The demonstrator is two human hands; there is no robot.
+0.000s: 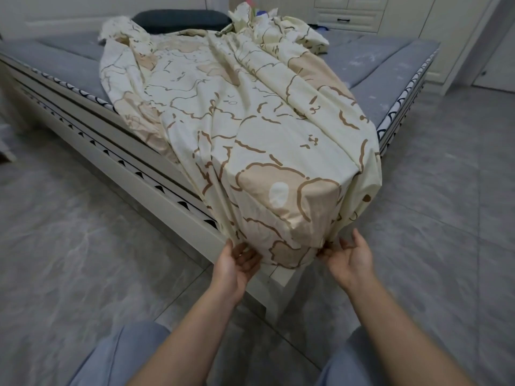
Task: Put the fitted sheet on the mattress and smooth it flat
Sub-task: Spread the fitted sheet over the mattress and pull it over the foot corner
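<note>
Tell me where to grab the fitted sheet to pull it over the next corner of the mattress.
Grip the fitted sheet by its gathered hem in the bunched far end, coming from the far right side. The near corner is already pocketed and held by the left hand and right hand, while the grey mattress there lies bare.

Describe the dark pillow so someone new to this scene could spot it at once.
Start at the bed with the grey mattress and follow the cream fitted sheet away from the hands to the far end. The pillow lies there, partly behind the bunched sheet. It is the only plain dark, unpatterned thing on the bed.
</note>
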